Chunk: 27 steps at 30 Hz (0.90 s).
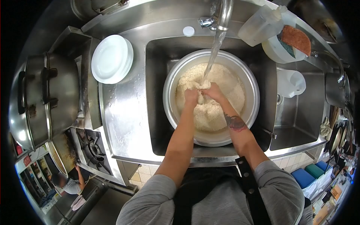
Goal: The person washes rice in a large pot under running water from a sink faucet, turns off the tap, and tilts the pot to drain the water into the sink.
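Note:
A large round metal pot (255,95) stands in the sink basin, holding pale, wet rice (228,84). Water (213,56) runs from the faucet (225,17) into it, landing just beyond my hands. My left hand (191,96) is in the rice left of the middle, its fingers curled round a clump. Close beside it on the right, my right hand (212,92) is also closed on rice. Grains are heaped between and in front of both hands, and some fingertips are hidden.
Stacked white plates (111,60) sit on the left counter. At right are a white tub (273,52) with sponges, a plastic bottle (260,26) and a plastic jug (290,83). A stove burner (94,147) and another person (73,183) are at lower left.

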{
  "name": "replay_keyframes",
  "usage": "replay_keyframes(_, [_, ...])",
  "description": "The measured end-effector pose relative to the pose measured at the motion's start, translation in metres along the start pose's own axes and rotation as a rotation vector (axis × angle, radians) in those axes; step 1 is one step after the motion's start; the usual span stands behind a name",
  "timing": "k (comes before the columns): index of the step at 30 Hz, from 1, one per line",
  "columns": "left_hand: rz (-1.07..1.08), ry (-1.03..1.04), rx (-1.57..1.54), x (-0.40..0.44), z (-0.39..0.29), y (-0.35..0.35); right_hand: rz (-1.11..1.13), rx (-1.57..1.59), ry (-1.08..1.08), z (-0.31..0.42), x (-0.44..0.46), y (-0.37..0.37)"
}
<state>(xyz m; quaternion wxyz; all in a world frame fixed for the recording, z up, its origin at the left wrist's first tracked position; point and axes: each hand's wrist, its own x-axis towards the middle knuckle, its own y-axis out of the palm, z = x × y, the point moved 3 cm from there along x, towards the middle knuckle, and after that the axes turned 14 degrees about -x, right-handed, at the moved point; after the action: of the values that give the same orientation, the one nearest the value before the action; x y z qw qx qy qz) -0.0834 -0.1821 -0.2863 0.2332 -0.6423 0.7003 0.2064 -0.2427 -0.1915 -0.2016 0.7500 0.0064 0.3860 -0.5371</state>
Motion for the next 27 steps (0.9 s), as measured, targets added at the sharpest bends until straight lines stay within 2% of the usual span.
replay_keyframes(1, [-0.003, 0.040, 0.128, 0.002, 0.000, -0.002, 0.001, -0.174, 0.023, 0.002, 0.001, -0.009])
replay_keyframes(2, [-0.011, 0.079, 0.256, 0.004, -0.001, -0.005, -0.088, -0.251, -0.075, -0.007, 0.009, -0.016])
replay_keyframes(4, [-0.279, -0.109, 0.130, -0.023, -0.041, -0.005, -0.265, -0.402, -0.268, -0.046, 0.020, -0.027])
replay_keyframes(6, [-0.382, -0.249, 0.249, -0.046, -0.045, -0.008, -0.395, -0.567, -0.351, -0.053, -0.004, -0.058])
replay_keyframes(7, [-0.433, -0.320, 0.309, -0.057, -0.042, -0.010, -0.449, -0.562, -0.273, -0.069, -0.014, -0.068])
replay_keyframes(9, [-0.505, -0.488, 0.238, -0.069, -0.015, 0.000, -0.556, -0.552, -0.111, -0.101, -0.031, -0.078])
replay_keyframes(10, [-0.538, -0.573, 0.201, -0.069, 0.002, 0.007, -0.551, -0.433, -0.017, -0.118, -0.031, -0.068])
replay_keyframes(12, [-0.534, -0.640, 0.074, -0.061, 0.034, 0.019, -0.530, -0.196, 0.167, -0.144, -0.036, -0.042])
replay_keyframes(14, [-0.384, -0.693, -0.231, -0.062, 0.041, 0.029, -0.484, 0.068, 0.249, -0.133, -0.052, -0.015])
replay_keyframes(16, [-0.070, -0.702, -0.706, -0.073, 0.014, 0.043, -0.379, 0.298, 0.308, -0.114, -0.054, 0.011])
replay_keyframes(18, [-0.061, -0.738, -0.843, -0.080, -0.011, 0.055, -0.222, 0.490, 0.350, -0.095, -0.052, 0.030])
replay_keyframes(19, [-0.056, -0.754, -0.913, -0.078, -0.017, 0.060, -0.152, 0.550, 0.269, -0.075, -0.053, 0.030])
replay_keyframes(21, [0.026, -0.643, -0.891, -0.058, -0.012, 0.057, -0.008, 0.667, 0.105, -0.040, -0.052, 0.025])
replay_keyframes(22, [0.064, -0.588, -0.879, -0.051, -0.018, 0.053, -0.011, 0.650, 0.051, -0.035, -0.042, 0.024])
replay_keyframes(25, [-0.045, -0.489, -0.780, -0.040, -0.054, 0.038, -0.020, 0.579, -0.102, -0.014, -0.011, 0.017])
replay_keyframes(27, [-0.033, -0.458, -0.801, -0.027, -0.067, 0.029, -0.040, 0.496, -0.198, 0.004, 0.002, 0.008])
